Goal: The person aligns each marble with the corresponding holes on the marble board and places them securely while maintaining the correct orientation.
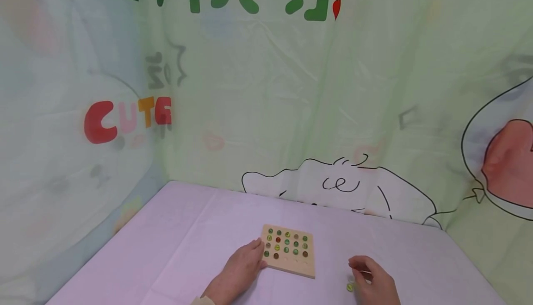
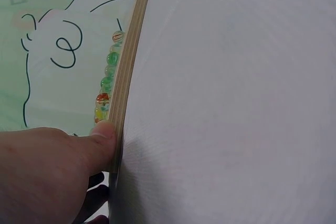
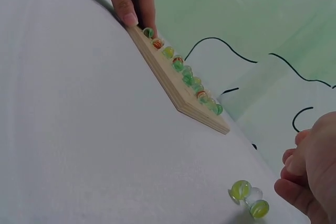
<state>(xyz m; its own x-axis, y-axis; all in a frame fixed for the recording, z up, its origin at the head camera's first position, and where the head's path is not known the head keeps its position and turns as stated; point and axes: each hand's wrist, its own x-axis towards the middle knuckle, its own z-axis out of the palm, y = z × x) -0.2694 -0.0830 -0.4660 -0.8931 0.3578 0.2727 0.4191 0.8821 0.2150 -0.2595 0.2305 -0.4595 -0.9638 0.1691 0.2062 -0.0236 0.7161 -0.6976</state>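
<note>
A square wooden marble board [image 1: 291,268] lies on the table, with several glass marbles in green, yellow and reddish brown sitting in rows of hollows. Bare hollows show at the right of its front row. My left hand [image 1: 243,268] grips the board's left side, its thumb [image 2: 105,132] against the near edge. Loose yellow-green marbles [image 3: 241,190] and a clear one lie together on the table, right of the board. Just beside them hovers my right hand [image 1: 372,279], fingers bent and thumb near the index finger. Whether anything sits between those fingertips is hidden.
A pale lilac cloth covers the table [image 1: 187,231]. Behind it and along the left hang printed curtains [image 1: 250,110] with a cartoon animal outline, letters and green characters. The curtain meets the table's back edge.
</note>
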